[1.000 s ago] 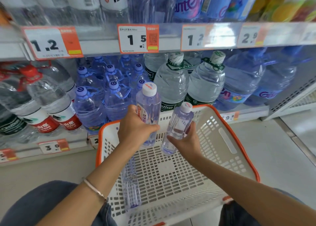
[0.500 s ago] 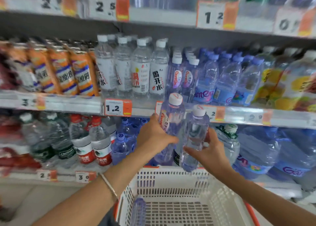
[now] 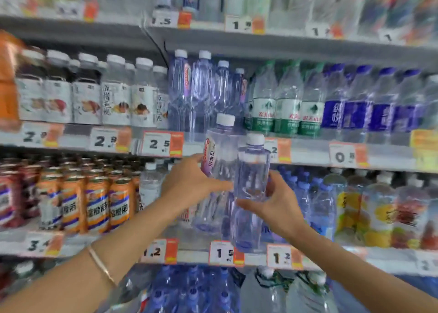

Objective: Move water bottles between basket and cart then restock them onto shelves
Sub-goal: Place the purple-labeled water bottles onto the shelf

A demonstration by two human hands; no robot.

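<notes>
My left hand (image 3: 189,182) grips a clear lilac water bottle with a white cap and a pink label (image 3: 219,151), held upright in front of the shelves. My right hand (image 3: 275,206) grips a second clear lilac bottle with a white cap (image 3: 252,182) just to its right, the two bottles touching side by side. On the shelf behind and above them stands a row of matching tall lilac bottles (image 3: 201,92). The basket is out of view.
Shelf edges (image 3: 237,144) with orange price tags run across. White-label drinks (image 3: 113,94) stand left of the lilac row, green-label (image 3: 284,113) and blue-label bottles (image 3: 355,113) right. Orange bottles (image 3: 94,206) fill the lower left; large water jugs (image 3: 189,293) sit at the bottom.
Both hands have lifted the two bottles from over the basket up to the higher shelves. The view has tilted upward, so the basket has dropped out of sight.
</notes>
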